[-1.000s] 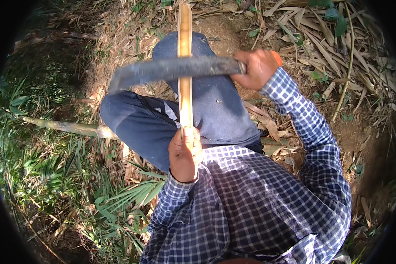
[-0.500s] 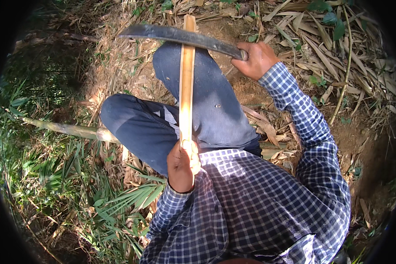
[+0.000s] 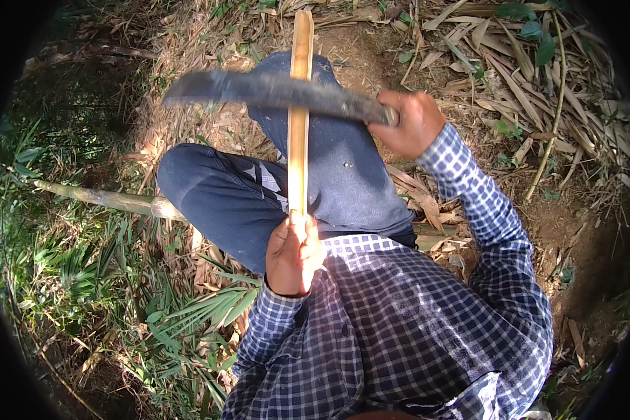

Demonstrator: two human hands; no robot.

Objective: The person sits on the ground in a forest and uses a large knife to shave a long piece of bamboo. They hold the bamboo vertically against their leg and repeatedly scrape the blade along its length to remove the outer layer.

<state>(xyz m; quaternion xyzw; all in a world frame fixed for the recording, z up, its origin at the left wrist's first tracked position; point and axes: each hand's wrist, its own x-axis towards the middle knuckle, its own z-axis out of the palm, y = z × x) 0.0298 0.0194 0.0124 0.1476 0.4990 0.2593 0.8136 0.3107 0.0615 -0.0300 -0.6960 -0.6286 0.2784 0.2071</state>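
Note:
A long, pale bamboo strip (image 3: 299,154) stretches away from my body over my dark trousers. My left hand (image 3: 292,255) grips its near end close to my waist. In my right hand (image 3: 411,122) is the handle end of a machete (image 3: 252,91), its long curved dark blade smeared by motion. The blade lies crosswise over the strip, its tip to the left. Whether the edge touches the strip, I cannot tell. Beyond the blade the strip's far end rises past my bent knee.
A bamboo pole (image 3: 112,199) lies on the left, its end by my left knee. Green leaves (image 3: 203,318) grow at the lower left. Dry bamboo leaves (image 3: 518,84) litter the ground at the upper right, with a thin stem (image 3: 556,112) across them.
My right hand has drawn the machete nearer to my body along the strip. The bamboo strip and my left hand have shifted slightly; the strip's far end now reaches higher in view.

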